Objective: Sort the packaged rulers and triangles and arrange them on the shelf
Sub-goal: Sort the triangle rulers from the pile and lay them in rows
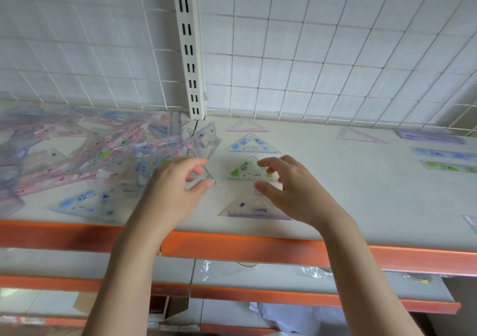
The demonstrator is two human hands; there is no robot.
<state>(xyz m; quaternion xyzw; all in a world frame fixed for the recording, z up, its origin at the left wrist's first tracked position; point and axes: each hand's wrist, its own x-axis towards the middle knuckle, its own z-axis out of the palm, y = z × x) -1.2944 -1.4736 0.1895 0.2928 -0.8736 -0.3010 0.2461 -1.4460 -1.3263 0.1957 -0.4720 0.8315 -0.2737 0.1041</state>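
The white shelf [335, 180] with its orange front edge is spanning the whole width of the frame, backed by a wire grid panel [322, 51] and a slotted upright [189, 51]. Most of the work is still lying ahead: a large unsorted heap of packaged rulers and triangles [77, 149] is sprawling across the left half of the shelf, pink, blue and green pieces overlapping every way.

Right of centre, sorting is taking shape. A column of triangles is running from back to front: a pink triangle [246, 126], a blue triangle [251, 144], a green triangle [249, 171] and a purple triangle [251, 206] nearest the edge. At far right, a purple ruler [432, 137], a blue ruler [444, 153] and a green ruler [449, 167] are lying in a second column, with another pale triangle [360, 135] just left of them.

The left hand [175, 188] is reaching at the heap's right edge, its fingers [204, 184] curling around the corner of a clear triangle package [206, 175], seemingly pinching it between thumb and forefinger. The right hand [291, 191] is hovering over the green and purple triangles, fingers [265, 164] loosely curled and holding nothing.
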